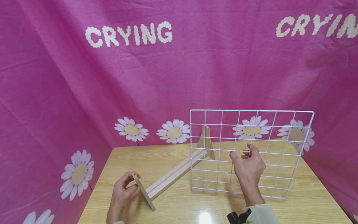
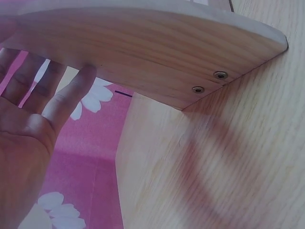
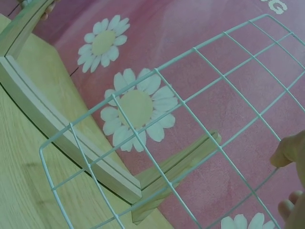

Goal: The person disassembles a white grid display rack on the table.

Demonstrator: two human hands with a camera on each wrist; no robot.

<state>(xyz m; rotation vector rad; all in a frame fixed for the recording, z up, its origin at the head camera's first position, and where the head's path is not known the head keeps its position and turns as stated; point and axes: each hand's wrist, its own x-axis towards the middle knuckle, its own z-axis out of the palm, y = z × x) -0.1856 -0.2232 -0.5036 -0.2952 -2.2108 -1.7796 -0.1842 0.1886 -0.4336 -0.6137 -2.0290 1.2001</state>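
Note:
A wooden stand (image 1: 174, 173) lies diagonally on the table, a long grooved bar joining two triangular end pieces. My left hand (image 1: 120, 190) grips the upper part of the near end piece (image 1: 144, 193), fingers on the far edge. In the left wrist view, two screws (image 2: 220, 75) show low on that end piece (image 2: 143, 52). The white wire grid (image 1: 251, 110) is held upright by my right hand (image 1: 250, 168), which pinches a wire near its middle. Seen through the grid's left part is the far end piece (image 1: 206, 138).
The wood-grain table (image 1: 156, 155) carries everything. Pink cloth (image 1: 179, 71) printed with white daisies and lettering hangs behind it and at both sides. Below my right wrist, a black fitting (image 1: 237, 217) shows at the sleeve (image 1: 264, 214).

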